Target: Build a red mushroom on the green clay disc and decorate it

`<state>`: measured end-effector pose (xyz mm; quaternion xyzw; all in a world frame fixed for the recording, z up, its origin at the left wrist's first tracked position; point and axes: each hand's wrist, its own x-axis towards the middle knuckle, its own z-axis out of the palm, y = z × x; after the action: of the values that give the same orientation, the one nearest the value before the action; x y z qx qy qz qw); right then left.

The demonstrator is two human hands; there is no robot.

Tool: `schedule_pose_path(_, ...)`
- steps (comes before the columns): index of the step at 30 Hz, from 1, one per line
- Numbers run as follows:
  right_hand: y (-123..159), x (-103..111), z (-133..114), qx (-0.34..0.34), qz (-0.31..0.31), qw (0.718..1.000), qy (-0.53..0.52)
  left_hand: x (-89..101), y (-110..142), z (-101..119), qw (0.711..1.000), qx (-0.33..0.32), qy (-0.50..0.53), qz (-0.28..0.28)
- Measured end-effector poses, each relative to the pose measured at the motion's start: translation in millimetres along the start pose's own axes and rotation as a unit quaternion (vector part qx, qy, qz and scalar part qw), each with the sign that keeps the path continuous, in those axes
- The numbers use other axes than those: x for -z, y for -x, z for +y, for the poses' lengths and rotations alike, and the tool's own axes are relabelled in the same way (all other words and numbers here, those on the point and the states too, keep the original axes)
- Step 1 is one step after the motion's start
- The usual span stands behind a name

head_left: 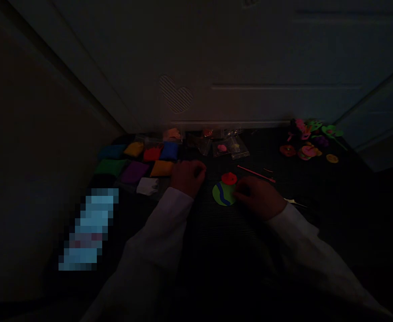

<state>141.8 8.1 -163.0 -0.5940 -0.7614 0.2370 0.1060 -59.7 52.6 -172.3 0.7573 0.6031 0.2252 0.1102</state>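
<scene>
A flat green clay disc (229, 197) with a wavy blue strip (222, 193) lies on the dark table. At its upper edge sits a red clay piece (229, 178) with a raised middle. My right hand (262, 197) is at the disc's right edge, thumb and fingers drawn together; whether anything is between them cannot be made out in the dim light. To the left of the disc, beside an orange clay packet (162, 168), my left hand (187, 176) is closed with curled fingers. What it holds, if anything, is hidden.
Several coloured clay packets, including a purple one (134, 172), lie left. A glowing pixelated screen (89, 230) is nearer me. Clear bags (238, 147) line the back. A pink stick tool (256, 173) lies beyond my right hand; finished clay flowers (307, 152) sit back right.
</scene>
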Motion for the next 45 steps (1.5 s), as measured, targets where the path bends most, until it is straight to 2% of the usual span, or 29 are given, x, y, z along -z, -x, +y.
schedule_pose_path(4, 0.1, 1.4, 1.3, 0.006, -0.004, 1.0, -0.006, 2.3, 0.9, 2.5, 0.994, -0.012, 0.11, 0.003)
schedule_pose_path(8, 0.1, 3.6, 1.8, 0.007, -0.006, 1.0, -0.009, 1.9, 7.4, 11.6, 0.974, -0.056, 0.22, 0.007)
schedule_pose_path(13, 0.5, 4.6, 2.8, 0.005, 0.0, 1.0, -0.011, -0.5, 14.2, 23.6, 0.967, -0.094, 0.235, 0.01)
schedule_pose_path(20, 0.3, 2.8, 2.9, 0.011, -0.007, 1.0, -0.009, -1.2, 14.1, 22.4, 0.963, -0.1, 0.248, 0.0)
schedule_pose_path(32, 2.6, -3.3, -8.9, 0.014, 0.015, 1.0, -0.017, -2.0, 16.8, 33.7, 0.975, -0.123, 0.17, 0.068)
schedule_pose_path(34, 2.5, -2.2, -8.5, 0.016, 0.018, 0.999, -0.025, 1.3, 12.2, 32.1, 0.976, -0.134, 0.164, 0.047)
schedule_pose_path(37, 2.2, 2.6, -4.9, 0.016, 0.033, 0.998, -0.042, 7.3, -1.0, 31.4, 0.975, -0.155, 0.159, -0.015)
schedule_pose_path(40, 1.2, 9.4, 0.5, 0.008, 0.07, 0.996, -0.061, 10.1, -17.3, 37.0, 0.974, -0.17, 0.132, -0.076)
schedule_pose_path(45, -1.6, 15.3, 6.9, -0.013, 0.141, 0.986, -0.091, 8.8, -37.8, 51.8, 0.969, -0.18, 0.101, -0.14)
